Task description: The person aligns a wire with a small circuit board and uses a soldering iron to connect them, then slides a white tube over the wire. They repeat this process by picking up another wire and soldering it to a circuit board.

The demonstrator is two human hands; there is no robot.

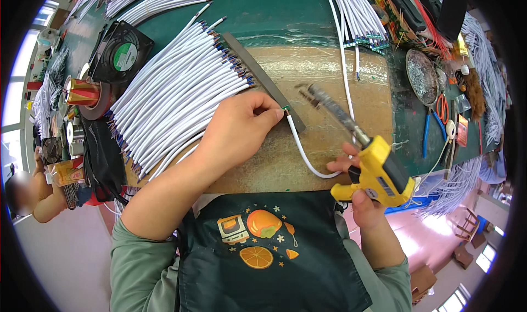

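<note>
My left hand (241, 122) pinches a small green circuit board (285, 109) between thumb and fingertips, beside a dark straight bar (255, 68). A white cable (299, 147) runs from the board in a curve toward my right hand (365, 208). That hand is closed around a yellow and black soldering gun (387, 175). The gun's long metal tip points up and left, apart from the board. Left of the bar lies a thick row of white cables (181, 81) with stripped, coloured wire ends, some of it behind my left forearm.
A black fan (121, 51) and a solder spool (88, 92) stand at the left. More white cables with green boards (362, 15) lie at the back. At the right are a round dish (422, 76), orange-handled scissors (442, 109) and blue-handled pliers (427, 133). Another person (46, 188) sits far left.
</note>
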